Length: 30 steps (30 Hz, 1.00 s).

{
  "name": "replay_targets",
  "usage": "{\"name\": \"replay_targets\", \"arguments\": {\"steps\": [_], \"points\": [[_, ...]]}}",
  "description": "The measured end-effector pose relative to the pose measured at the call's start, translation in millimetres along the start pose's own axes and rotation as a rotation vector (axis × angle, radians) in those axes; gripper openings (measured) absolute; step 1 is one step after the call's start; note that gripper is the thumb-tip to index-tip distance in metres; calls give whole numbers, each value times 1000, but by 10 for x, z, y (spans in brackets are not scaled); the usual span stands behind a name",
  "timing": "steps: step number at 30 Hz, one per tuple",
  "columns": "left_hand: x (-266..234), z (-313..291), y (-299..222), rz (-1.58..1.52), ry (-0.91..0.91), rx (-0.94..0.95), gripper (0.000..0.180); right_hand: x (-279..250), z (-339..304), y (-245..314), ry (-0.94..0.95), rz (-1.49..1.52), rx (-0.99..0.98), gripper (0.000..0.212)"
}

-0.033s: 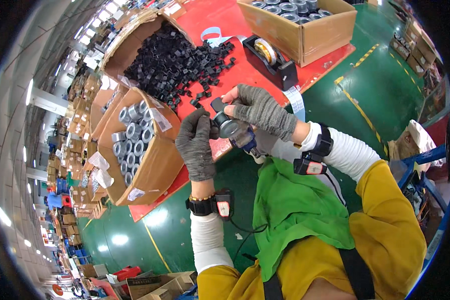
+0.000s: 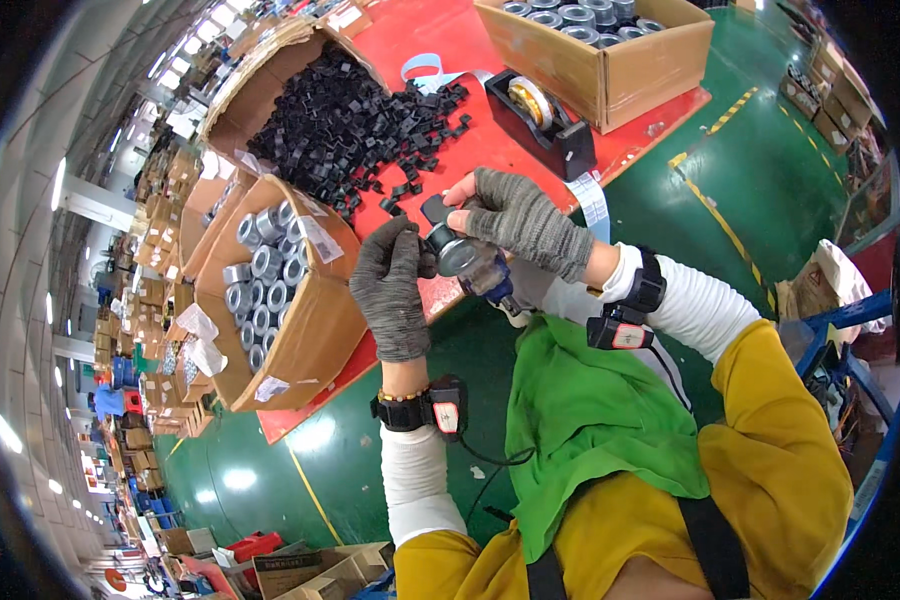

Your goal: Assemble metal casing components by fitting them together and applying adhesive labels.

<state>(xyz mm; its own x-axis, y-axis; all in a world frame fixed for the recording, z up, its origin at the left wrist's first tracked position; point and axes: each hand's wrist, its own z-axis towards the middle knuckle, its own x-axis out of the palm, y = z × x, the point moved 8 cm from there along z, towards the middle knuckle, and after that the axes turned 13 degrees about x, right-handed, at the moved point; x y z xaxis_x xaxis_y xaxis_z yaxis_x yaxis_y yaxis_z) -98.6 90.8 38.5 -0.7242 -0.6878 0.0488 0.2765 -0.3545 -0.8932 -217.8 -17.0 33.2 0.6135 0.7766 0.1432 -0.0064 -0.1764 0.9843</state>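
Note:
Just above the table's near edge, my gloved hands meet at a grey metal ring point(image 2: 457, 257). A black plastic clip point(image 2: 436, 210) sits against its far side, and the thumb of my right hand point(image 2: 532, 225) presses on it with the fingers curled behind. Closed at the ring's left side, my left hand point(image 2: 392, 290) pinches a dark piece that its fingers mostly cover. Under the ring shows a dark blue, partly see-through object point(image 2: 492, 280); its kind is not clear. Both gloves are grey and leave the fingertips bare.
A heap of black clips point(image 2: 330, 125) spills from a tipped carton onto the red tabletop point(image 2: 490, 150). Left of my hands stands a carton point(image 2: 310, 335) of grey rings; another carton point(image 2: 655, 75) is at the far right. A black tape dispenser point(image 2: 560, 140) stands beside it.

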Motion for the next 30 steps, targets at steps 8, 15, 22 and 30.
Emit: {"name": "replay_targets", "arguments": {"steps": [8, 15, 22, 30], "points": [[-154, -96, -94, 170, -141, 55, 19, -249, -23, -48, -19, 25, -16, 23], [330, -585, -630, -18, -33, 142, 30, -1556, -45, 78, -548, -320, -416, 21], [1774, -721, 288, -373, 293, -273, 47, -2005, 551, -128, -577, -928, -75, 37], [2242, -366, 1396, -519, 37, -660, 61, -2037, 624, -128, -468, -566, 11, 35]]}}
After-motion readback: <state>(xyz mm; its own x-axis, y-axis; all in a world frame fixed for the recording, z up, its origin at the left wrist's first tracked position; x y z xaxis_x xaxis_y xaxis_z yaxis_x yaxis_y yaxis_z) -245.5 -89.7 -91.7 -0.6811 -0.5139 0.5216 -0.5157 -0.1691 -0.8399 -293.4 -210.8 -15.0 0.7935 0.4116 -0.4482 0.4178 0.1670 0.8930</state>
